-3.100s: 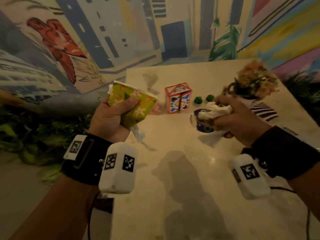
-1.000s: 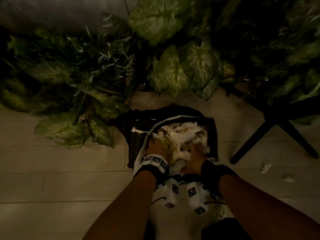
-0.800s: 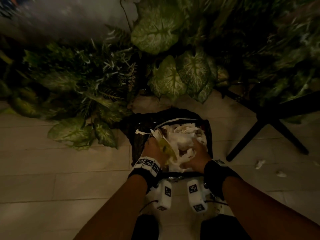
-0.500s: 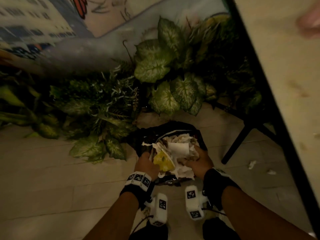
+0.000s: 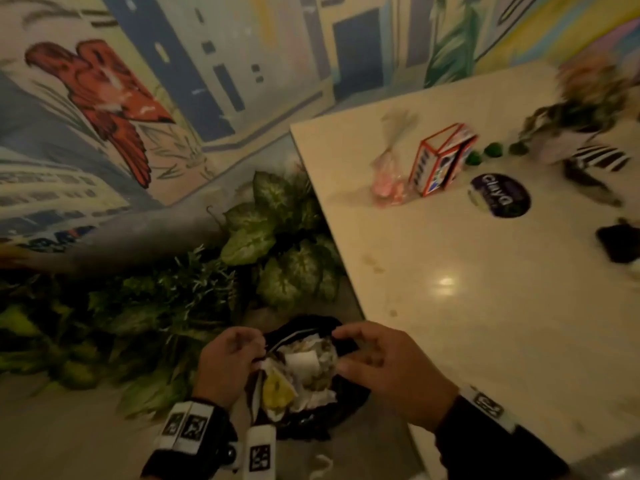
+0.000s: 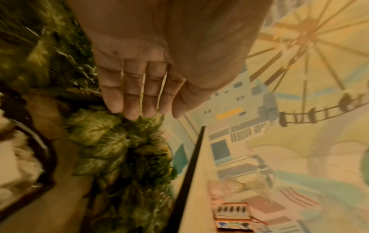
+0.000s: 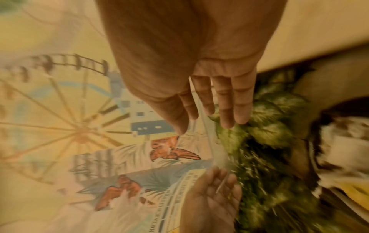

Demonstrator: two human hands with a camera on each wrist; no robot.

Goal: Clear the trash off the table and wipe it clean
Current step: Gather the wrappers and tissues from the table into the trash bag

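Observation:
A bin lined with a black bag (image 5: 313, 322) stands on the floor by the table's corner, filled with crumpled white tissues (image 5: 302, 364) and a squashed yellow-green paper cup (image 5: 277, 393). My left hand (image 5: 242, 348) hovers over the bin's left rim and my right hand (image 5: 351, 353) over its right rim. Both are empty with relaxed fingers. The wrist views show the left hand's fingers (image 6: 137, 97) and the right hand's fingers (image 7: 223, 102) straight and holding nothing. On the beige table (image 5: 485, 323) lie a pink plastic wrapper (image 5: 388, 183) and brownish smudges (image 5: 372, 263).
On the table also stand a red-framed box (image 5: 441, 159), a round purple disc (image 5: 500, 195), small green balls (image 5: 491, 150), a potted plant (image 5: 571, 112) and a dark object (image 5: 620, 244) at the right edge. Leafy plants (image 5: 277, 244) line the mural wall behind the bin.
Both hands have let go of the cup and tissues, which now lie in the bin, and have risen above its rim. The head view has swung up towards the table.

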